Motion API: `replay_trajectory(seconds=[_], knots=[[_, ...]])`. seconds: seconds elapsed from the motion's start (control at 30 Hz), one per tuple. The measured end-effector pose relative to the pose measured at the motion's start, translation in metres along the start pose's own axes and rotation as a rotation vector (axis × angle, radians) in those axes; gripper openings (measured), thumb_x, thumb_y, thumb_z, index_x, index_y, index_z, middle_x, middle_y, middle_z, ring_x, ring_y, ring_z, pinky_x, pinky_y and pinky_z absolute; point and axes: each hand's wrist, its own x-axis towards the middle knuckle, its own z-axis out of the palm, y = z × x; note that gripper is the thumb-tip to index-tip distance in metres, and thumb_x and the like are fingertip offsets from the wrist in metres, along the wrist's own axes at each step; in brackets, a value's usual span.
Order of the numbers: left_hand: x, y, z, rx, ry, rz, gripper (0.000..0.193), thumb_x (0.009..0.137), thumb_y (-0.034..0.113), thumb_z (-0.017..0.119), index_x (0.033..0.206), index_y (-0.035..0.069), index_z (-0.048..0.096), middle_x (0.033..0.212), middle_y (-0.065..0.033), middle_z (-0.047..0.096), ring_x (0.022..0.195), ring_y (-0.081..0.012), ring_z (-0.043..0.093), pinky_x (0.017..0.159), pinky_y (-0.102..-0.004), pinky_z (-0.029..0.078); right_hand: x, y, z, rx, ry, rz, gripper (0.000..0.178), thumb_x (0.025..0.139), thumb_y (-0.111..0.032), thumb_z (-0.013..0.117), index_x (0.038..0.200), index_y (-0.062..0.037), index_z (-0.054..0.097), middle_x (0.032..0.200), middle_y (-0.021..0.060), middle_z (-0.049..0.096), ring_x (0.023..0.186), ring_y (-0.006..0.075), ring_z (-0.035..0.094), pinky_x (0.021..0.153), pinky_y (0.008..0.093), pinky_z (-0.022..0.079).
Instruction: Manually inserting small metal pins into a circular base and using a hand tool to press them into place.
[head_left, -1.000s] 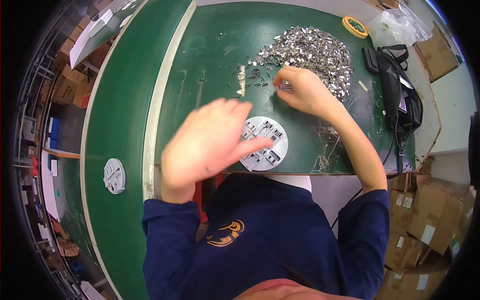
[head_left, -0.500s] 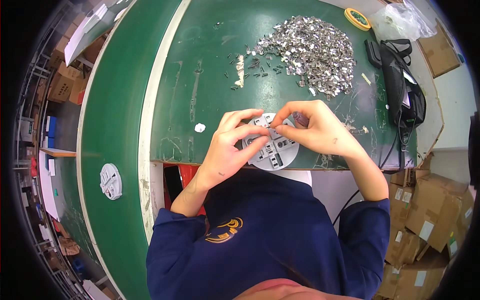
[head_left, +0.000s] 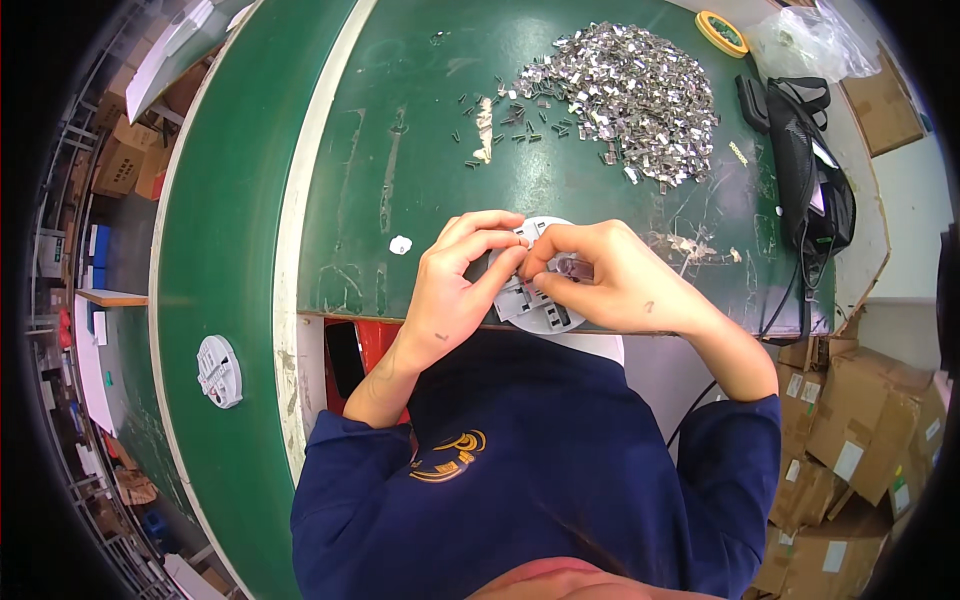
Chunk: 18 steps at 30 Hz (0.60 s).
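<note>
So the light grey round plastic base with moulded slots (head_left: 548, 318) sits at the near edge of the green desk (head_left: 430, 180), with both bare hands over it. Left hand (head_left: 450, 290) has its fingertips bunched up on the base's upper part; can't tell whether that grip is closed on anything. Right hand (head_left: 622, 280) meets it there, its grip curled around a small purplish see-through object (head_left: 574, 267). Beyond them there's a big heap of shiny silver metal bits (head_left: 645, 105), with little dark pins (head_left: 533, 137) scattered just left of it.
</note>
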Motion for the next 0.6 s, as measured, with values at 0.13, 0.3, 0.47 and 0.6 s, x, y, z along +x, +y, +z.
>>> replay_trajectory(seconds=[0.13, 0.3, 0.47, 0.6], knots=[[0.001, 0.002, 0.001, 0.008, 0.0, 0.024, 0.014, 0.085, 0.001, 0.07, 0.098, 0.001, 0.072, 0.118, -0.0101, 0.066, 0.11, -0.0218, 0.06, 0.095, -0.033, 0.047, -0.001, 0.003, 0.0, -0.04, 0.076, -0.117, 0.008, 0.086, -0.007, 0.067, 0.09, -0.0003, 0.068, 0.079, 0.0012, 0.068, 0.06, 0.0031, 0.048, 0.053, 0.0227, 0.038], [0.001, 0.007, 0.004, 0.063, 0.019, 0.052, 0.016, 0.081, 0.001, 0.073, 0.097, 0.003, 0.073, 0.117, -0.009, 0.066, 0.109, -0.0224, 0.06, 0.094, -0.0332, 0.047, 0.001, -0.003, -0.016, -0.037, 0.187, -0.003, 0.012, 0.084, -0.01, 0.069, 0.091, -0.0003, 0.07, 0.074, 0.0036, 0.066, 0.059, 0.0073, 0.05, 0.053, 0.0266, 0.04], [0.002, 0.006, 0.006, 0.082, 0.028, 0.073, 0.016, 0.08, 0.001, 0.074, 0.096, 0.004, 0.074, 0.117, -0.0083, 0.066, 0.107, -0.0224, 0.06, 0.092, -0.0335, 0.048, 0.003, -0.005, -0.02, 0.04, 0.158, 0.104, 0.015, 0.083, -0.011, 0.069, 0.092, 0.001, 0.07, 0.074, 0.0036, 0.066, 0.062, 0.0058, 0.048, 0.054, 0.0253, 0.041], [0.002, 0.007, 0.007, 0.082, 0.034, 0.074, 0.016, 0.08, 0.001, 0.074, 0.096, 0.003, 0.074, 0.116, -0.0083, 0.066, 0.106, -0.0224, 0.06, 0.091, -0.0337, 0.048, 0.005, -0.002, -0.016, 0.06, 0.17, 0.048, 0.005, 0.085, -0.007, 0.07, 0.089, -0.004, 0.071, 0.065, -0.0076, 0.056, 0.053, -0.0012, 0.033, 0.047, 0.0215, 0.025]])
